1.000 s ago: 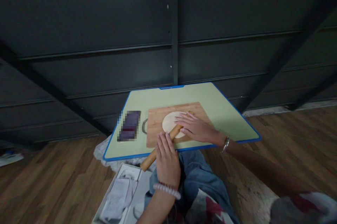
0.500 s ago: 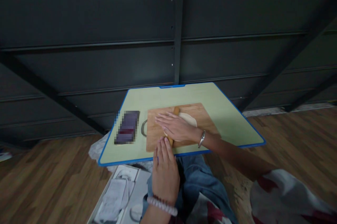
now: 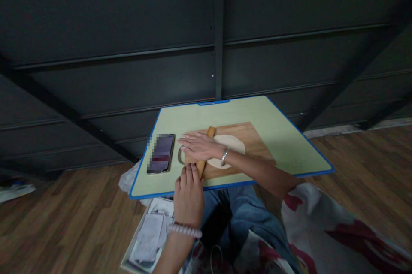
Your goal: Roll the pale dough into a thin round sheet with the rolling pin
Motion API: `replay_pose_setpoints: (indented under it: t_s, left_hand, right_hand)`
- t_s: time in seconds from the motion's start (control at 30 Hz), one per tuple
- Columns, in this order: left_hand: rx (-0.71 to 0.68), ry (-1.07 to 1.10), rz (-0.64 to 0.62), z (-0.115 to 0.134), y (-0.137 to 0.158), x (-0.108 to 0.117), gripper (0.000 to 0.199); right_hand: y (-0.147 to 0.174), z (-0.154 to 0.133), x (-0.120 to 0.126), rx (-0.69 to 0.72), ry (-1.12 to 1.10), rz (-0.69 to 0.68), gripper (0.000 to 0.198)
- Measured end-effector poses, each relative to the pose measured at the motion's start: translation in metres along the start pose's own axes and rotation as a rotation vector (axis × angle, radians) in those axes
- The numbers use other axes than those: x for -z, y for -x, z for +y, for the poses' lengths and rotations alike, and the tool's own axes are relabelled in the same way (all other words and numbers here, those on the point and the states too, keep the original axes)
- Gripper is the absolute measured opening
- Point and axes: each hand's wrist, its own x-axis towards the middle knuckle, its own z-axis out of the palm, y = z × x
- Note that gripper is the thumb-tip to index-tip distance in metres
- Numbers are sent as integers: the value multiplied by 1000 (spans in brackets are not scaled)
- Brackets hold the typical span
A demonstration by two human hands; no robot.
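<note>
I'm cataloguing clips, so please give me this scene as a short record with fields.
Left hand: fingers on the near end of the rolling pin
Right hand: laid across the rolling pin, fingers pointing left
Dough: pale, flat, rounded; mostly right of the rolling pin, partly hidden
Board: wooden, beneath dough and rolling pin; curved handle at left
Phone: left of the board
Table: pale green top, blue edge
Backdrop: dark panelled wall, wood-look floor

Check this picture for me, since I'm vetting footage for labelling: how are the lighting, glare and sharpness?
Head view: dark wall dim, green tabletop brighter; head view: small glint on the silver bangle; head view: phone partly covered by coarse pixel blocks, rolling pin fairly sharp.
</note>
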Motion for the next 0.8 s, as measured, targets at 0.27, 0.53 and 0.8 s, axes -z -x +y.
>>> replay_pose_setpoints:
  t_s: [0.27, 0.53, 0.8]
  left_hand:
    - [-47, -24, 4, 8, 9, 10, 55]
    - [-144, 111, 122, 21, 0, 4, 58]
    - [-230, 208, 129, 11, -61, -10, 49]
  right_hand:
    - [48, 1, -1, -123, 9, 163, 48]
    - [145, -27, 13, -289, 50, 270, 47]
    - [162, -39, 8, -412, 86, 268, 46]
